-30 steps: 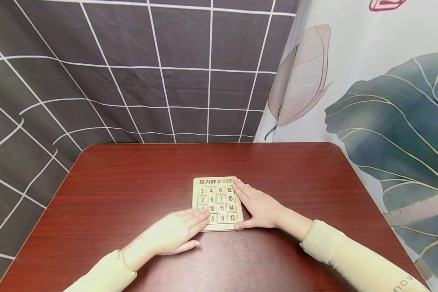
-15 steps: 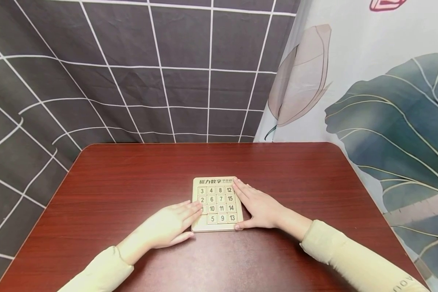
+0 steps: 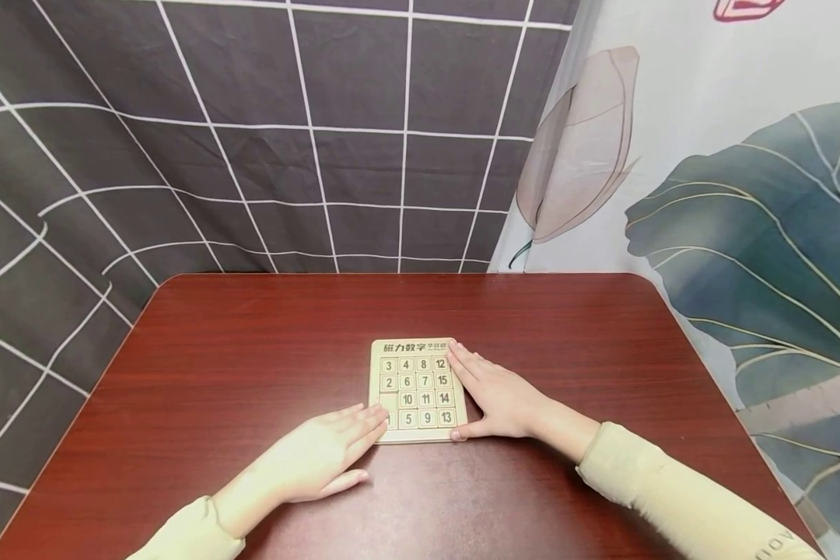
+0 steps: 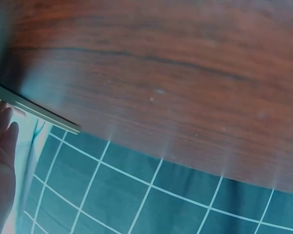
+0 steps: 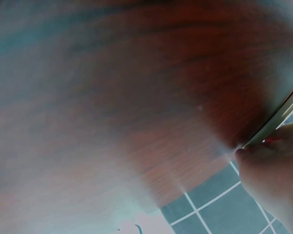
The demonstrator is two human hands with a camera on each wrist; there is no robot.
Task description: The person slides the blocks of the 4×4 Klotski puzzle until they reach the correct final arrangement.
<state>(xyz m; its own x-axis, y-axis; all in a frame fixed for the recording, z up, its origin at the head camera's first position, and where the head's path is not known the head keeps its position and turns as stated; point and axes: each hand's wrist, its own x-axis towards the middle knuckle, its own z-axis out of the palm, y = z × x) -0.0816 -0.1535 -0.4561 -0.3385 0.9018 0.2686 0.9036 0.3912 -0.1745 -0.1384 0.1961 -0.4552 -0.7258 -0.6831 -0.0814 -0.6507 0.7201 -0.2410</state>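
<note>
A pale number slide puzzle (image 3: 420, 437) lies flat on the table, with dark lettering along its top. My left hand (image 3: 318, 457) reaches over its lower left corner, fingers straight and fingertips on the 1 tile (image 3: 391, 421) in the bottom row, partly covering it. Directly above that tile is a vacant square, under the 2 tile (image 3: 389, 383). On the right side my right hand (image 3: 500, 398) rests along the puzzle's edge, fingers straight at the upper corner and thumb at the lower one. The left wrist view shows the puzzle's edge (image 4: 49, 115) beside curved fingertips (image 4: 10, 131).
The reddish-brown table (image 3: 266, 327) reaches back to a dark curtain (image 3: 357, 171) with white grid lines. At the right hangs a white curtain (image 3: 588, 233) printed with large leaves.
My left hand went from the bottom left corner up to the 1 tile, then slid it down one square. The vacant square is now one row higher. My right hand stays in place.
</note>
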